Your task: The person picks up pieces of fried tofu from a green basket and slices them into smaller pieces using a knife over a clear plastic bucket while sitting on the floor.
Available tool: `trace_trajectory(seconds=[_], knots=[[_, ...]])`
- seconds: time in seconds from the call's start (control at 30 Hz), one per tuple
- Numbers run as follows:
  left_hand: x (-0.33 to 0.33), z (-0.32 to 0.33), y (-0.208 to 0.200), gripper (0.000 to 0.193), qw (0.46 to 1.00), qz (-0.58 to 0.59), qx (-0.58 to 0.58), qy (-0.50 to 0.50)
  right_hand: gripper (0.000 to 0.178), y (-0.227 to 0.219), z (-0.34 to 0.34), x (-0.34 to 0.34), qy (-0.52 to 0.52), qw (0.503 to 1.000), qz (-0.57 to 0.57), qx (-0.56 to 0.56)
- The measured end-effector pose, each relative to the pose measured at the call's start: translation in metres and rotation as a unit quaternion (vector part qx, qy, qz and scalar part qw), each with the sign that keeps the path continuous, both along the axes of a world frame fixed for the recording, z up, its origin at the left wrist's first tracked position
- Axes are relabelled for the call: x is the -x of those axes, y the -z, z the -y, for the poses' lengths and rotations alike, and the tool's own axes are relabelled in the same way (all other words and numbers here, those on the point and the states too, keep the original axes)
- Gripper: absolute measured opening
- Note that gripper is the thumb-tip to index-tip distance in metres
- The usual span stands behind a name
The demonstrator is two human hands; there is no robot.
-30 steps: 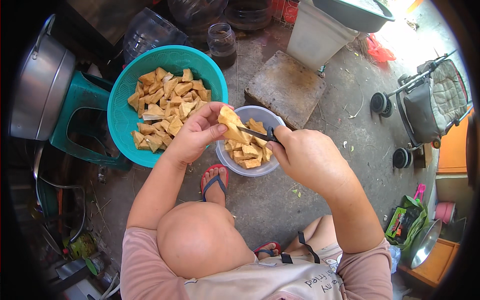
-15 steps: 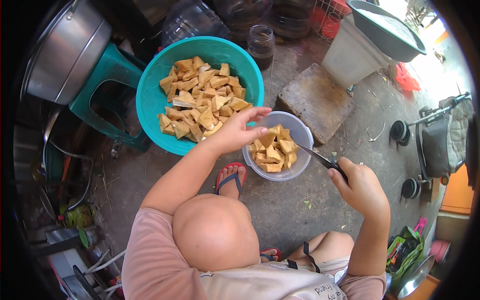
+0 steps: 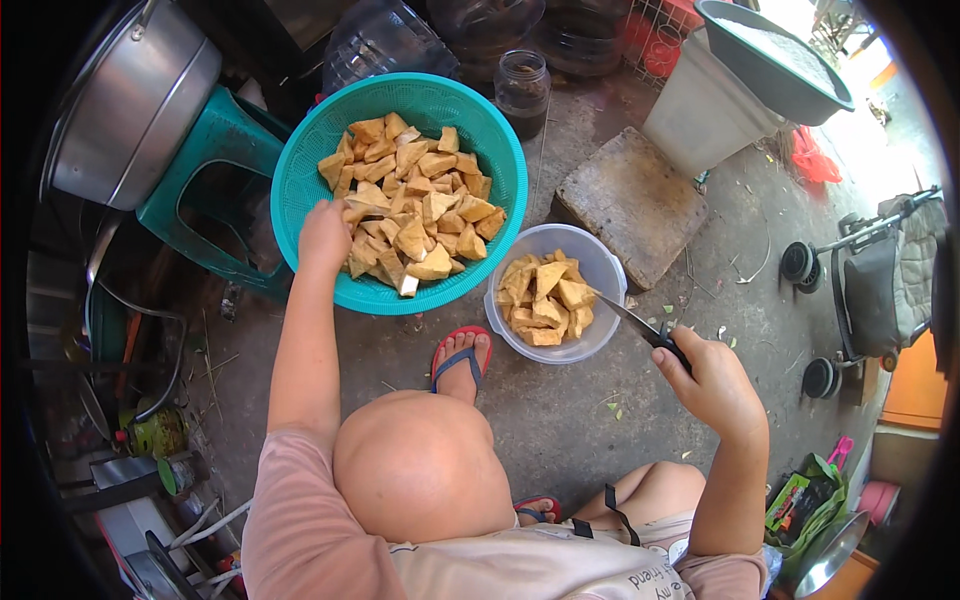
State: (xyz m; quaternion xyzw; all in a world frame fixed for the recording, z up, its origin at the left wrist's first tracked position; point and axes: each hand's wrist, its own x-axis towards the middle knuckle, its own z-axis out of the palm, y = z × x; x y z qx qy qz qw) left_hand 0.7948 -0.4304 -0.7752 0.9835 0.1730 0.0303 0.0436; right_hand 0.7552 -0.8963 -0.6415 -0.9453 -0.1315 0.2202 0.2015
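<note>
A green plastic basket (image 3: 487, 105) on the left holds many pieces of fried tofu (image 3: 410, 155), some with white cut faces. My left hand (image 3: 326, 236) is over its left side, fingers curled down among the tofu; the hand covers most of what it pinches, which looks like a tofu piece. My right hand (image 3: 718, 380) grips the black handle of a knife (image 3: 640, 325). The blade points left, its tip above the right rim of a clear plastic bowl (image 3: 500, 325). More fried tofu pieces (image 3: 548, 298) are heaped in that bowl.
A wooden block (image 3: 640, 205) stands behind the bowl, with a glass jar (image 3: 522, 90) to its left. At the left a green stool (image 3: 190, 190) bears a metal pot (image 3: 135, 100). A stroller (image 3: 885, 280) is at the right. My sandalled foot (image 3: 463, 365) is near the bowl.
My left hand has moved from above the bowl, leftward into the basket's left side. The knife has stayed nearly in place, its blade at the bowl's right rim.
</note>
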Motion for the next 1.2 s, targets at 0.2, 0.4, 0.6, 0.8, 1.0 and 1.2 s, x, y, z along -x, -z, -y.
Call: trace_trajectory(seconds=[0.2,0.4,0.6,0.8,1.0,1.2], knots=[[-0.002,0.054,-0.029,0.037,0.674,0.095,0.733,-0.01,0.029,-0.01,-0.028,-0.014,-0.027,0.997,0.02,-0.066],[0.015,0.124,-0.053,0.046,0.513,0.029,0.851,0.108,0.028,-0.014,-0.057,-0.026,-0.07,0.988,0.087,-0.108],[0.018,0.14,-0.054,0.04,0.525,0.006,0.838,0.149,0.029,-0.019,-0.064,-0.029,-0.097,0.988,0.086,-0.082],[0.02,0.147,-0.057,0.034,0.532,0.0,0.827,0.182,0.028,-0.019,-0.067,-0.024,-0.107,0.986,0.117,-0.058],[0.022,0.15,-0.055,0.033,0.541,-0.012,0.824,0.17,0.026,-0.022,-0.073,-0.022,-0.103,0.988,0.103,-0.056],[0.023,0.153,-0.054,0.032,0.553,-0.019,0.817,0.163,0.027,-0.021,-0.069,-0.018,-0.122,0.988,0.093,0.01]])
